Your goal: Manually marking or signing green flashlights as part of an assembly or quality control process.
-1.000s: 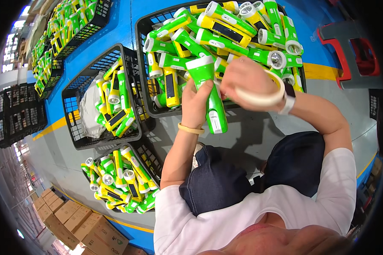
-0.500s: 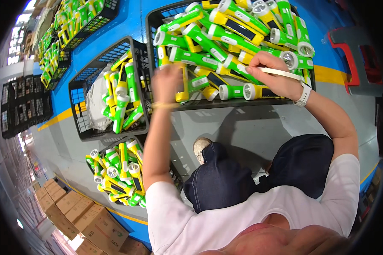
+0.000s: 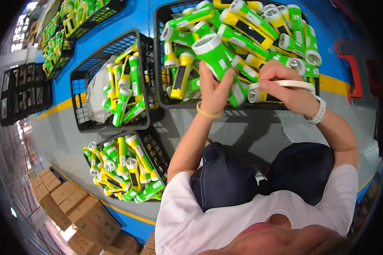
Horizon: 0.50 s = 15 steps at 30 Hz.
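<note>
Head view: left hand (image 3: pixel 212 94) grips 1 flashlight (image 3: pixel 215 56); right hand (image 3: pixel 290 97) curls narrowly, white ring (image 3: pixel 300 84) seemingly looped over it.

Passage over grey floor (image 3: pixel 247 125) between knees (image 3: pixel 225 174) and large crate (image 3: pixel 183 104); heaped flashlights (image 3: pixel 247 28) block reach deeper inside.

Smooth, glossy plastic is seen on the held flashlight (image 3: pixel 213 53) near twelve o'clock. Matt cardboard is shown by cartons (image 3: pixel 78 208) at eight, denim by the trousers (image 3: pixel 223 178).
</note>
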Each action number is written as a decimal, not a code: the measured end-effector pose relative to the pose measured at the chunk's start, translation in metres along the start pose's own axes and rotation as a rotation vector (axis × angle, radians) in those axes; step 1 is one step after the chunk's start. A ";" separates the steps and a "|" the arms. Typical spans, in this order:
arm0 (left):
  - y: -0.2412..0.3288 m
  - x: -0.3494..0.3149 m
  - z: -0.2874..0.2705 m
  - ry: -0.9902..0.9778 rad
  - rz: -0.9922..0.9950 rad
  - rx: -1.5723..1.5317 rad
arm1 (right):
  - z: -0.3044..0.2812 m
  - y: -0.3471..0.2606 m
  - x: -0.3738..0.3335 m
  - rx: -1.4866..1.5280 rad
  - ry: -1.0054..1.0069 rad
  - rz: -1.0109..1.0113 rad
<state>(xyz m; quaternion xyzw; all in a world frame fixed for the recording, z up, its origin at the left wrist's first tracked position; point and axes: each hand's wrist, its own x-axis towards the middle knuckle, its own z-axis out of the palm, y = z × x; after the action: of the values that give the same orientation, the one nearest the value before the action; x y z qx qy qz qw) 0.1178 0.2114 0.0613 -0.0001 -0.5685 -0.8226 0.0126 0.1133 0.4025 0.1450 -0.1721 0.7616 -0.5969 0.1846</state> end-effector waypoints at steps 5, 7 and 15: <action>0.021 -0.022 0.013 -0.273 -0.115 0.047 | 0.006 -0.013 0.007 0.025 -0.025 -0.008; 0.022 -0.021 0.013 -0.315 -0.109 -0.041 | 0.004 -0.013 0.008 0.119 -0.044 0.060; 0.024 -0.019 0.025 -0.194 -0.108 -0.092 | -0.007 -0.012 0.018 -0.301 0.082 0.084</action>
<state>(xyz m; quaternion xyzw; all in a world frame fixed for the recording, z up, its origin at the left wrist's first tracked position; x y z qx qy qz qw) 0.1369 0.2266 0.0926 -0.0497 -0.5277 -0.8435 -0.0870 0.0946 0.3967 0.1568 -0.1411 0.8558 -0.4744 0.1502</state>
